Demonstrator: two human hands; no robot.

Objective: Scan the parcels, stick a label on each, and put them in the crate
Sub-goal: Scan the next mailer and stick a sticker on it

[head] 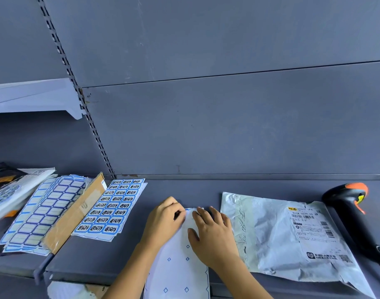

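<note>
Left grip (163, 219) pinches the top edge of a white backing sheet with blue diamonds (178, 266) at the grey metal shelf (184, 190) front edge; right grip (210, 231) lies spread flat on it; crinkled grey plastic parcel (271, 234) lies just beside, rightward

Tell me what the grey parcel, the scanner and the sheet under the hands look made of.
Parcel: thin plastic film, silvery-grey, judging by its crinkles and soft sheen. Scanner: hard moulded plastic, black with orange trim, smooth. Sheet: probably glossy paper backing, white, lying flat with clean-cut edges.
</note>
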